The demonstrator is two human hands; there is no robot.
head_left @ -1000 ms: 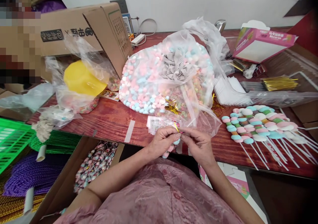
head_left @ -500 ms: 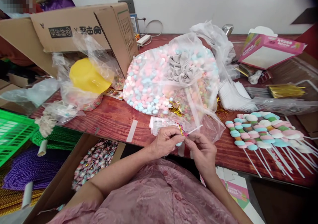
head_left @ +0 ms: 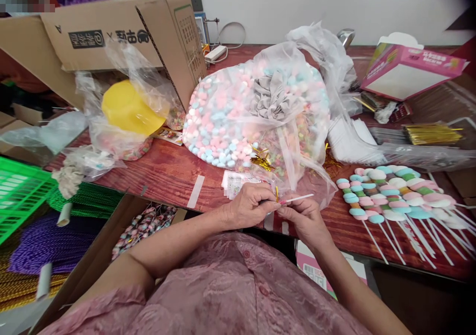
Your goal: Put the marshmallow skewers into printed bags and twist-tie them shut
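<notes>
— What do the hands have in the head view?

— I see both meeting at the near edge of the counter (head_left: 167, 176). The left hand (head_left: 247, 207) is closed, its fingertips pinching a gold twist tie (head_left: 276, 193) that sticks up between the two hands. The right hand (head_left: 305, 217) is closed too, pinching a white stick (head_left: 297, 198) that points out toward the right. Where the stick meets the left hand I cannot tell what is on its end; the fingers hide it.

— What lies around them?

— Just behind the hands a small printed packet (head_left: 236, 182) lies flat, and beyond it a big clear bag of pink and blue candies (head_left: 238, 117) takes up the middle of the counter. Loose gold ties (head_left: 261, 159) rest against its near side. Toward the right edge I see a row of finished candy sticks (head_left: 386, 191), their sticks fanning toward the near right corner. A pink box (head_left: 409, 70) sits at the far right. At the left edge a yellow lid (head_left: 128, 108) shows inside a plastic bag, with a cardboard box (head_left: 111, 37) behind it. Below the near edge another carton (head_left: 145, 226) holds wrapped candy sticks.
</notes>
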